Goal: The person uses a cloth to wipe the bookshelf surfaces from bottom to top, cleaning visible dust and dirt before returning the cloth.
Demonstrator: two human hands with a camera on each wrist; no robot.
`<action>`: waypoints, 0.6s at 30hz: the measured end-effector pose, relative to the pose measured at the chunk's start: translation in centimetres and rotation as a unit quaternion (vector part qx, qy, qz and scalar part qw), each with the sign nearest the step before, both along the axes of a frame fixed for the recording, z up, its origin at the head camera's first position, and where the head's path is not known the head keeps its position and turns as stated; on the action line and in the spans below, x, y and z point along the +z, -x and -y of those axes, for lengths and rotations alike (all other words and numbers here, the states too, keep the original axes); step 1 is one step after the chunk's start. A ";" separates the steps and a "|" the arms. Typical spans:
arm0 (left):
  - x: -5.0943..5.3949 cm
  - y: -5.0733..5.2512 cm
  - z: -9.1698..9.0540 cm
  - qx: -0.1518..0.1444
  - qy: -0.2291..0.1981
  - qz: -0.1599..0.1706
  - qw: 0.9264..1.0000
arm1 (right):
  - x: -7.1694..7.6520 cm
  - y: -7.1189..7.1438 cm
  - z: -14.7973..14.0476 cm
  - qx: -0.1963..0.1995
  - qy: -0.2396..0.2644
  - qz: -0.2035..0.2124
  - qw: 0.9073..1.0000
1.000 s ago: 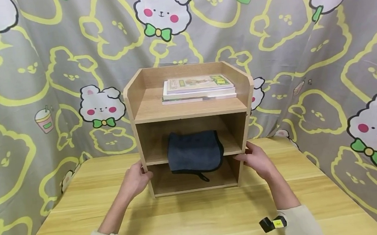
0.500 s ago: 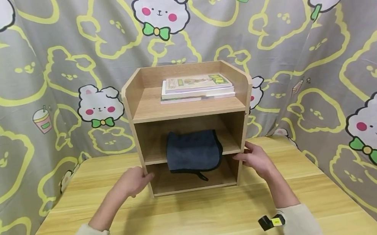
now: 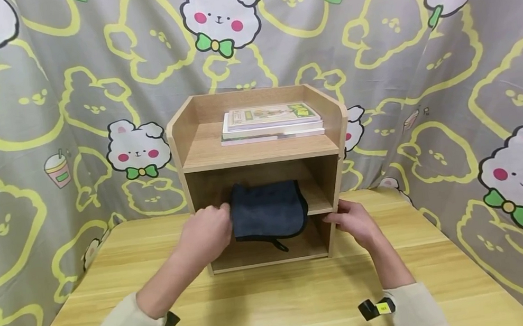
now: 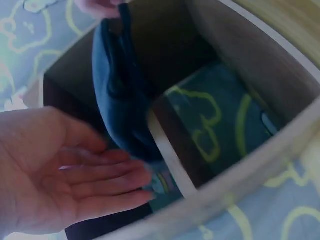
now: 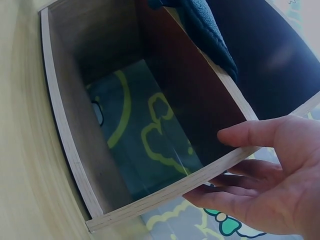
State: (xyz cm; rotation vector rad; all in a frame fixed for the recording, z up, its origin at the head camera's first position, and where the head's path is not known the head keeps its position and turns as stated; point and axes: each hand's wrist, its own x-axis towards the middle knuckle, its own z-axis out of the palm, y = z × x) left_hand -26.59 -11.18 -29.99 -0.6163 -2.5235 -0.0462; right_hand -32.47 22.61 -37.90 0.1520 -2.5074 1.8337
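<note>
A black-edged blue towel (image 3: 269,210) hangs over the front of the middle board (image 3: 319,204), just beside the left hand (image 3: 206,235), whose fingers are extended; whether they touch it is unclear. The right hand (image 3: 353,221) grips the side panel (image 3: 337,184) of the wooden shelf unit (image 3: 260,153). Above both hands lie stacked books (image 3: 271,122); below spreads a wood-grain tabletop (image 3: 276,299); beyond, grey cartoon-print curtain (image 3: 148,84).

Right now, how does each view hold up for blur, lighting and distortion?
Head: fairly even light, soft shadows on the table; left wrist: noticeably soft, the left hand lacking fine detail; right wrist: crisper, wood grain readable, but the shelf unit has bowed edges and a dim interior.
</note>
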 end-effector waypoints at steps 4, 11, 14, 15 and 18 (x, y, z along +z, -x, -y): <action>0.4 -0.2 -2.6 -0.027 -0.007 -0.064 0.998 | 0.0 0.0 0.1 0.000 0.003 0.004 1.000; -1.6 0.7 -6.1 -0.038 0.039 -0.021 0.998 | 0.0 0.1 0.0 -0.002 -0.005 0.004 1.000; -2.5 1.3 -7.0 -0.011 0.049 -0.002 0.999 | 0.0 0.1 -0.2 -0.001 -0.008 0.003 1.000; -2.7 1.4 -7.1 -0.001 0.049 0.002 0.999 | 0.1 0.1 -0.2 -0.002 -0.008 0.004 1.000; -3.2 1.8 -7.5 0.026 0.048 0.017 0.998 | 0.1 0.2 -0.2 0.003 -0.009 0.010 1.000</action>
